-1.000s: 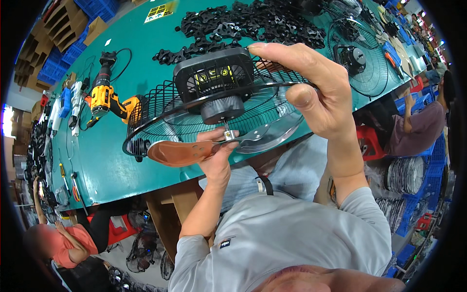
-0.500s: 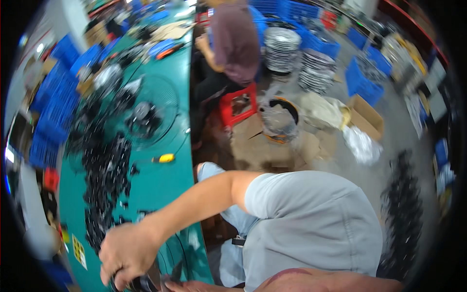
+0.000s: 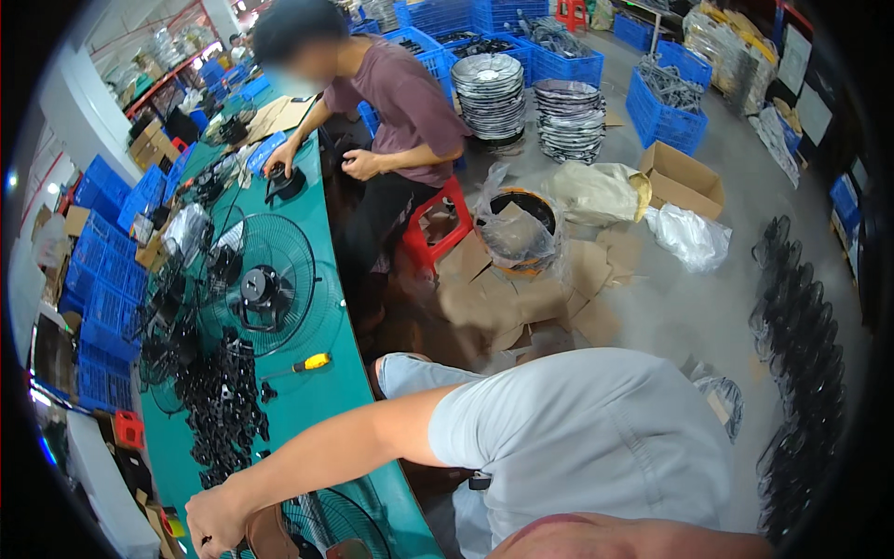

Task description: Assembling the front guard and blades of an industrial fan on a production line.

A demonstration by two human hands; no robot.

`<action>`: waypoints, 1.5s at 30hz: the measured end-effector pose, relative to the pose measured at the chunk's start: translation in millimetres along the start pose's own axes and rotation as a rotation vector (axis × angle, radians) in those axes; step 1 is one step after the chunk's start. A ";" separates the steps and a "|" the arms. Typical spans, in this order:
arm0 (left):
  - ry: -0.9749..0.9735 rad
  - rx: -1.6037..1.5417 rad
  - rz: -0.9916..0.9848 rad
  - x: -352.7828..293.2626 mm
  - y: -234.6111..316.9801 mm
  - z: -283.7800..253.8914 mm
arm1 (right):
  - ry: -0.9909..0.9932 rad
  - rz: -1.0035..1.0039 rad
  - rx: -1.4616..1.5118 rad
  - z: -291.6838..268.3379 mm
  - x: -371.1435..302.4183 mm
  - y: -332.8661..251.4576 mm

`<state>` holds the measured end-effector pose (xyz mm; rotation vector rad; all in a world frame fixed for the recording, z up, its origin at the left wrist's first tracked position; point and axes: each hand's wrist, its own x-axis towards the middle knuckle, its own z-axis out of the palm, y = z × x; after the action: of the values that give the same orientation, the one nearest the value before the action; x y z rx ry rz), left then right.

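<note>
My right hand (image 3: 216,522) is at the lower left, over the near end of the green table. Its fingers are curled round a small dark thing, mostly hidden. What looks like part of my left hand (image 3: 271,533) shows beside it at the bottom edge, its fingers cut off or covered. A black wire fan guard (image 3: 346,514) lies right by my hands. Just beyond my right hand is a long heap of small black plastic parts (image 3: 222,396). A screwdriver with a yellow handle (image 3: 315,361) lies to the right of that heap.
Farther up the table (image 3: 321,265) lies another fan guard (image 3: 296,244) with a black fan motor (image 3: 265,289) at its middle. A seated co-worker (image 3: 400,102) holds a black part (image 3: 285,184). Blue crates (image 3: 104,321) line the table's left; a red stool (image 3: 440,226) stands right.
The view has shifted, with the table and co-worker appearing lower and sharper. My right hand stays low at the left, fingers still curled. The co-worker's hand now shows on a black part.
</note>
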<state>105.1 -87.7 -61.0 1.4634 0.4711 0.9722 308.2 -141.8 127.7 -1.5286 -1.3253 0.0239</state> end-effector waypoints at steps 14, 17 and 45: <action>-0.250 0.049 0.053 26.3 -31.1 34.5 | 0.009 -0.048 0.102 12.1 26.8 33.9; -0.283 0.073 0.068 29.6 -36.8 34.7 | 0.026 -0.098 0.063 5.9 17.8 33.8; 0.071 0.378 -0.144 -41.3 -16.8 -156.0 | 0.009 0.524 -0.042 20.8 -221.4 92.3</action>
<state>-36.4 -22.4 -106.0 1.7063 0.8360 0.8520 275.5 -271.2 -72.7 -1.8712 -0.8910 0.3217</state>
